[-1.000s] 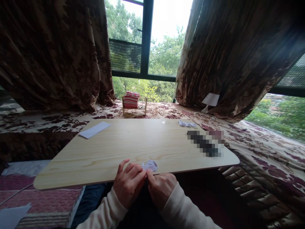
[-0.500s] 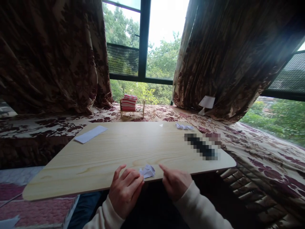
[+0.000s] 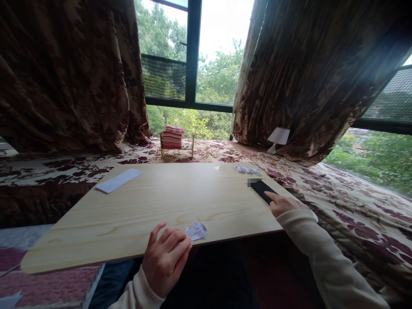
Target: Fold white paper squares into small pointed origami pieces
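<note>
A small piece of white paper (image 3: 196, 231), folded into pointed flaps, lies at the near edge of the table. My left hand (image 3: 167, 255) rests there palm down, with the index finger and thumb tips together at the paper's left corner and the outer fingers bent and spread. Over on the right, my right hand (image 3: 286, 205) covers the near end of a long, flat black object (image 3: 264, 189). Its index finger lies along the top and the other fingers are curled; the thumb is hidden. Part of the black object is pixelated, so its kind is unclear.
A row of folded white paper pieces (image 3: 247, 169) sits at the table's far right, and flat white paper (image 3: 119, 180) at the far left. Behind the wooden tabletop (image 3: 154, 201) stand a small rack with striped cloths (image 3: 173, 137) and a white lamp (image 3: 278, 136).
My right hand has moved from beside the folded paper, right and away from me, onto the black object. My left hand stays by the paper. The view has shifted slightly.
</note>
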A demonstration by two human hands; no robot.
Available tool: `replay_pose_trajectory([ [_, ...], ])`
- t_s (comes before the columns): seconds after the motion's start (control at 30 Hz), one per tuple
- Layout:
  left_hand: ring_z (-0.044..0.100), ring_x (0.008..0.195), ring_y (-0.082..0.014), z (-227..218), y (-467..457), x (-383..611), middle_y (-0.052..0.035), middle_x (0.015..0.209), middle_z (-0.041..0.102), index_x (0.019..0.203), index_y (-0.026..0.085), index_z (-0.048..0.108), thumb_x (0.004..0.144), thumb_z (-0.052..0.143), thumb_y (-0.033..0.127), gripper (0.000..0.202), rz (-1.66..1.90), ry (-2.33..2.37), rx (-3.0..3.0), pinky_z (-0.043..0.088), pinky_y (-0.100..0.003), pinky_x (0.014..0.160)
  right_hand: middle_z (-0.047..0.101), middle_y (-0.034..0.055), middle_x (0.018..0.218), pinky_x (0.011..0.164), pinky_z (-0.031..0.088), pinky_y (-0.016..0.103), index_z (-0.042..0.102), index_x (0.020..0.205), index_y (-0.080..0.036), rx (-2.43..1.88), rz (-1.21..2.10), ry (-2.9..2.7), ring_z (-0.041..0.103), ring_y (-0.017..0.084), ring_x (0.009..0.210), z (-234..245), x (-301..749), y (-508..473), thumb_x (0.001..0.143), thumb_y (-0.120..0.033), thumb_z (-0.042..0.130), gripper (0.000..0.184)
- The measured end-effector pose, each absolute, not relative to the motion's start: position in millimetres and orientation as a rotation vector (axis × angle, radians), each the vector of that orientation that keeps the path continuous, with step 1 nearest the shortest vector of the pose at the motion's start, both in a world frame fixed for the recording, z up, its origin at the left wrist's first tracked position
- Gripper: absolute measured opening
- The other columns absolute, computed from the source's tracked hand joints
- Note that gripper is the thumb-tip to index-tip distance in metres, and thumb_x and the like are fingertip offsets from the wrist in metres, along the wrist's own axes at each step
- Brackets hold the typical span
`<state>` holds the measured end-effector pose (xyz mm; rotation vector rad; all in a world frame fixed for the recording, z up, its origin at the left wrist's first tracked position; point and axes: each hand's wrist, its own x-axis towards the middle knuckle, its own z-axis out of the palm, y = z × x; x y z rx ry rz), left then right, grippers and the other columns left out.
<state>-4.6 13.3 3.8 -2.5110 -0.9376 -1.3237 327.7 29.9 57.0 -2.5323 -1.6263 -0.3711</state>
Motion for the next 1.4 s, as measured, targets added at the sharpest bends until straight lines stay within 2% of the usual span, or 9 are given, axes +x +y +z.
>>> replay_pose_trajectory([
  [0.13, 0.057, 0.079, -0.0157, 2.7, 13.3, -5.7, 0.0002, 0.077, 0.065, 0.084, 0.022, 0.063, 0.077, 0.054, 0.013, 0.015, -1.335, -0.925, -2.516, 0.029, -0.045, 0.093, 0.068, 0.0024, 0.064, 0.052, 0.037, 0.025, 0.047, 0.123, -0.030, -2.117, -0.304, -1.993, 0.062, 0.017, 0.057, 43.4, 246.6, -14.7, 0.075, -0.018, 0.042, 0.050],
  [0.23, 0.057, 0.079, -0.0153, 2.3, 13.0, -6.2, 0.0003, 0.078, 0.064, 0.085, 0.022, 0.063, 0.078, 0.053, 0.013, 0.015, -1.330, -0.922, -2.523, 0.029, -0.045, 0.093, 0.066, -0.0005, 0.058, 0.048, 0.036, 0.023, 0.042, 0.128, -0.022, -1.710, -0.155, -2.253, 0.059, 0.014, 0.050, 24.4, 196.7, -37.2, 0.069, -0.012, 0.045, 0.060],
  [0.3, 0.057, 0.079, -0.0145, 2.2, 12.7, -6.6, 0.0007, 0.078, 0.064, 0.085, 0.022, 0.063, 0.078, 0.052, 0.013, 0.016, -1.313, -0.921, -2.518, 0.029, -0.044, 0.093, 0.067, 0.0009, 0.060, 0.047, 0.035, 0.023, 0.041, 0.128, -0.016, -1.630, -0.148, -2.301, 0.060, 0.015, 0.050, 13.7, 180.1, -41.8, 0.066, -0.010, 0.046, 0.062],
  [0.4, 0.057, 0.080, -0.0138, 1.6, 12.6, -7.0, 0.0010, 0.078, 0.064, 0.086, 0.023, 0.063, 0.078, 0.052, 0.013, 0.017, -1.290, -0.933, -2.502, 0.029, -0.043, 0.095, 0.066, 0.0013, 0.059, 0.046, 0.033, 0.022, 0.041, 0.128, -0.013, -1.624, -0.173, -2.299, 0.059, 0.014, 0.049, 5.4, 173.2, -39.4, 0.065, -0.010, 0.045, 0.063],
  [0.57, 0.057, 0.079, -0.0147, 1.2, 12.7, -6.9, 0.0004, 0.076, 0.064, 0.084, 0.022, 0.063, 0.078, 0.052, 0.014, 0.015, -1.308, -0.937, -2.501, 0.029, -0.044, 0.094, 0.065, -0.0015, 0.059, 0.044, 0.029, 0.022, 0.042, 0.127, -0.021, -1.540, -0.224, -2.361, 0.058, 0.012, 0.047, 0.4, 164.9, -35.5, 0.064, -0.013, 0.048, 0.063],
  [0.77, 0.056, 0.081, -0.0161, 1.1, 13.1, -7.8, -0.0001, 0.077, 0.064, 0.084, 0.022, 0.062, 0.078, 0.051, 0.013, 0.015, -1.301, -0.939, -2.544, 0.028, -0.045, 0.094, 0.066, 0.0017, 0.058, 0.044, 0.029, 0.022, 0.048, 0.123, -0.016, -1.653, -0.164, -2.323, 0.060, 0.014, 0.048, 4.4, 149.0, -37.2, 0.064, -0.015, 0.050, 0.059],
  [0.97, 0.056, 0.081, -0.0156, 1.5, 14.0, -7.1, 0.0000, 0.077, 0.063, 0.083, 0.022, 0.063, 0.078, 0.051, 0.014, 0.015, -1.269, -0.961, -2.549, 0.027, -0.045, 0.094, 0.069, 0.0013, 0.063, 0.045, 0.031, 0.022, 0.056, 0.114, -0.028, -1.872, -0.197, -2.235, 0.064, 0.017, 0.053, 18.4, 155.4, -28.3, 0.069, -0.019, 0.049, 0.046],
  [1.17, 0.056, 0.080, -0.0157, 2.2, 13.8, -6.5, 0.0002, 0.076, 0.064, 0.082, 0.022, 0.062, 0.078, 0.052, 0.013, 0.014, -1.300, -0.950, -2.534, 0.028, -0.045, 0.094, 0.069, 0.0060, 0.063, 0.045, 0.034, 0.024, 0.057, 0.114, -0.012, -1.777, -0.317, -2.310, 0.063, 0.017, 0.053, 24.8, 157.3, -25.4, 0.070, -0.016, 0.048, 0.045],
  [1.4, 0.057, 0.080, -0.0151, 1.2, 13.9, -7.0, 0.0000, 0.077, 0.065, 0.083, 0.021, 0.062, 0.078, 0.052, 0.013, 0.014, -1.265, -0.945, -2.537, 0.029, -0.044, 0.094, 0.068, 0.0063, 0.061, 0.043, 0.035, 0.025, 0.042, 0.128, -0.016, -1.788, -0.128, -2.512, 0.063, 0.022, 0.051, 29.1, 143.9, -23.7, 0.070, -0.021, 0.047, 0.058],
])
